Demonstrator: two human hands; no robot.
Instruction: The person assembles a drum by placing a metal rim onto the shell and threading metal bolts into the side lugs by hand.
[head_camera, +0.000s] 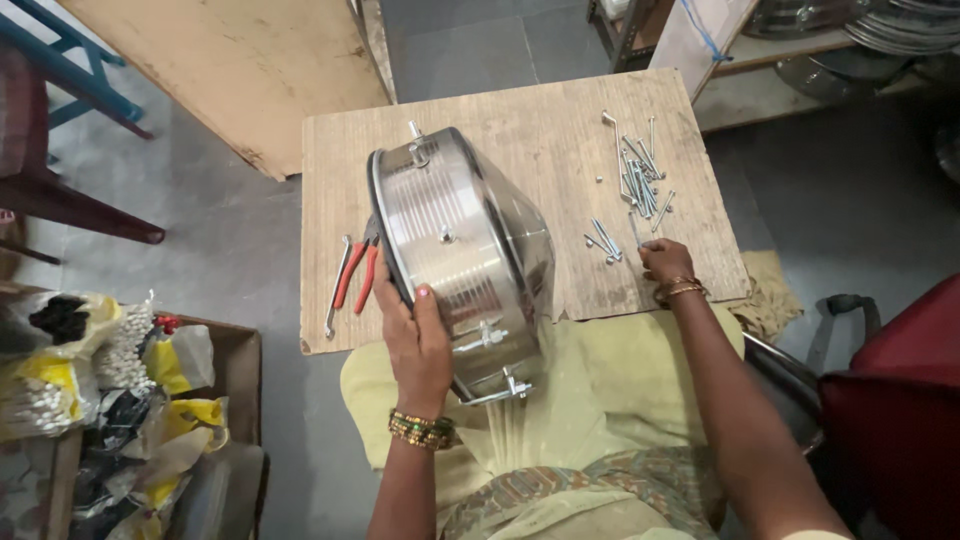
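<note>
A large round steel vessel (462, 255) with a ribbed side wall is held tilted on its edge on a wooden board (520, 130), and it is steadied by the left hand (415, 340), whose fingers are spread flat against the ribbed wall. Small bolts and clips are seen along the vessel's wall. Red-handled pliers (358, 272) and a thin wrench (337, 285) are laid on the board just left of the vessel. A scatter of long screws (638, 178) is spread at the board's right side, and the right hand (667, 262) is placed at the near end of them, fingertips closed on one screw (635, 232).
</note>
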